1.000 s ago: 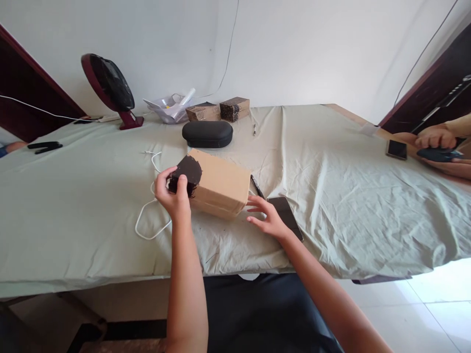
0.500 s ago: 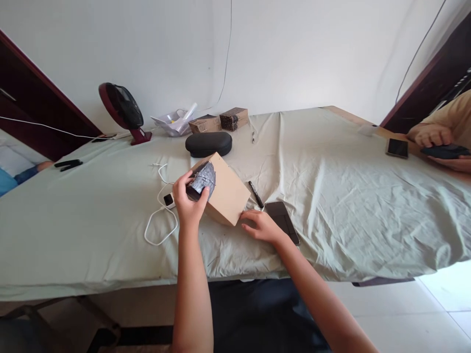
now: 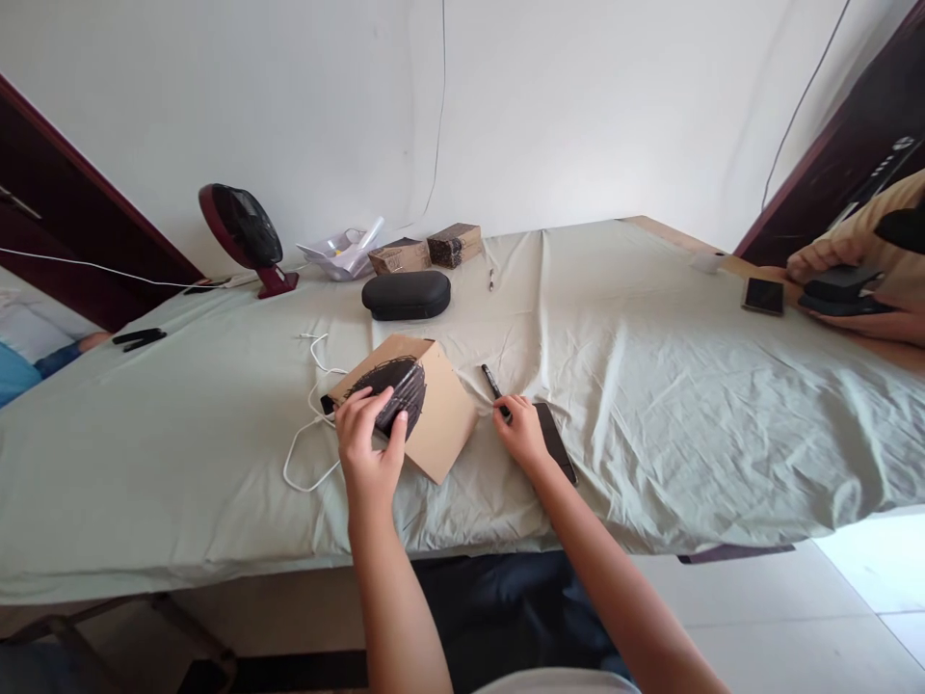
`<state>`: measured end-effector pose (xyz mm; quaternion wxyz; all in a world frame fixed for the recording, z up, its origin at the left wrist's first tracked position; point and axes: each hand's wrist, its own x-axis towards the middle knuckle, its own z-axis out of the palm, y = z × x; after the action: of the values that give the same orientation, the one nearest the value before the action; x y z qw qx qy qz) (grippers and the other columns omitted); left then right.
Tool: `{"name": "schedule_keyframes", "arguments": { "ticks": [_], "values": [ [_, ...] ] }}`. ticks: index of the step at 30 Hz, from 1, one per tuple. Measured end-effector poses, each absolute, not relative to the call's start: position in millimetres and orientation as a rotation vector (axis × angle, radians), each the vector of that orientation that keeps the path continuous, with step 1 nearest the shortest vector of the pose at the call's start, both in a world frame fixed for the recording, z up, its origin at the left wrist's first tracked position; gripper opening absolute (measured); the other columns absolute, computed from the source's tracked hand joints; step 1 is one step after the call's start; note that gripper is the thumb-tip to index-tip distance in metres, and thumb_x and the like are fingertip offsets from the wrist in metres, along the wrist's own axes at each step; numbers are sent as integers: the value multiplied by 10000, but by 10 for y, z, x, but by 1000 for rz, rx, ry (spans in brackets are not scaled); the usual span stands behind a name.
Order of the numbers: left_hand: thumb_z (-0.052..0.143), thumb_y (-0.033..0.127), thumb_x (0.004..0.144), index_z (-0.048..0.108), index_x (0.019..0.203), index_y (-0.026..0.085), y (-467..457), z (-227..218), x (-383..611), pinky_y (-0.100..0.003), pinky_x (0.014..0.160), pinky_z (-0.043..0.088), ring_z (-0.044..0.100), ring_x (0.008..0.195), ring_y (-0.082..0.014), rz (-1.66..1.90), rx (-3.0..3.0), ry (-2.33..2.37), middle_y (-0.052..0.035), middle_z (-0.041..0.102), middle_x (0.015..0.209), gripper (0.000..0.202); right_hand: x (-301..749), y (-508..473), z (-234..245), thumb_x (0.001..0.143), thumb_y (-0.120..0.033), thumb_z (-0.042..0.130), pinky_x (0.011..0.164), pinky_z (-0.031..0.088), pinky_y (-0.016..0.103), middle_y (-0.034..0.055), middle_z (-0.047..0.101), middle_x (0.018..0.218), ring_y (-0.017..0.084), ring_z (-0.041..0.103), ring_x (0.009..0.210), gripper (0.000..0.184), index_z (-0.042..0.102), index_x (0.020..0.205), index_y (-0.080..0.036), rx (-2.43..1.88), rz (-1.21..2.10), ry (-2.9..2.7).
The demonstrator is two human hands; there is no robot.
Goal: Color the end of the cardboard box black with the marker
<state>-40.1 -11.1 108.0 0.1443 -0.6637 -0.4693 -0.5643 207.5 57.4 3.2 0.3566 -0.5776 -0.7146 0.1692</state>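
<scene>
My left hand (image 3: pixel 370 439) grips a brown cardboard box (image 3: pixel 446 410), thumb and fingers bent over a corner that carries a large patch of black scribble. The box sits tilted on the cloth. To its right, my right hand (image 3: pixel 521 429) has its fingertips closed on the near end of a black marker pen (image 3: pixel 489 380), which lies on the cloth. A dark phone (image 3: pixel 558 445) is partly under my right wrist. Behind and left of the box runs a white charging cable (image 3: pixel 290 461).
Beyond the box stands a black hard case (image 3: pixel 406 295). Two small cardboard boxes (image 3: pixel 454 245), a clear plastic tray (image 3: pixel 339 255) and a dark red fan (image 3: pixel 250 236) are near the wall. Another person's hands (image 3: pixel 831 265) hold a dark object at the right, beside a phone (image 3: pixel 763 297).
The box has turned and tipped, so its black patch shows more. My right hand has left the box's edge and moved up and right onto the marker pen.
</scene>
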Motion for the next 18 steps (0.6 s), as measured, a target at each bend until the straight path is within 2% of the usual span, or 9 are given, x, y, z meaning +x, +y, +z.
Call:
{"name": "schedule_keyframes", "arguments": {
  "ticks": [4,7,9,12,15,18],
  "values": [
    [779,215,924,787,1171,259,-236,1059,-428,-497,1165,510,582,1306,-288,-1588,-1925,-1369,-97,529,1253,251,2026,623,61,979,-167,623,1004,474,393,164,711,1279,306,673,1171,281,676,1254,-145,-1710,434,-1847],
    [822,264,887,791,1133,266,-303,1062,-465,-540,1245,443,500,1420,-325,-1592,-1939,-1425,-112,450,1415,247,1946,711,120,1000,-221,653,1033,457,446,224,696,1280,366,657,1219,307,651,1285,-105,-1859,431,-1857],
    [861,321,851,719,1312,285,-332,1043,-486,-556,1280,401,434,1508,-353,-1654,-1954,-1504,-128,400,1535,483,1894,807,166,994,-228,671,1021,459,461,251,703,1246,392,663,1214,261,663,1218,-94,-1937,446,-1854],
    [897,429,800,410,1634,308,-337,942,-517,-572,1339,299,291,1635,-378,-1835,-1976,-1659,-162,283,1697,974,1869,942,217,989,-190,637,942,483,431,252,730,1153,383,709,1125,145,668,1102,-103,-1999,493,-1821],
    [893,527,780,124,1732,317,-296,766,-547,-524,1359,266,222,1683,-364,-2211,-2015,-1758,-168,169,1797,1241,1934,965,221,1027,-192,510,862,482,390,200,741,1013,341,732,998,143,641,1035,-136,-1970,523,-1755],
    [915,584,715,52,1739,295,-238,582,-564,-509,1328,338,342,1639,-381,-2519,-1990,-1899,-198,256,1782,1370,2040,887,187,1069,-238,358,786,469,348,105,710,910,285,706,890,226,579,1047,-197,-1835,547,-1691]
  ]
}}
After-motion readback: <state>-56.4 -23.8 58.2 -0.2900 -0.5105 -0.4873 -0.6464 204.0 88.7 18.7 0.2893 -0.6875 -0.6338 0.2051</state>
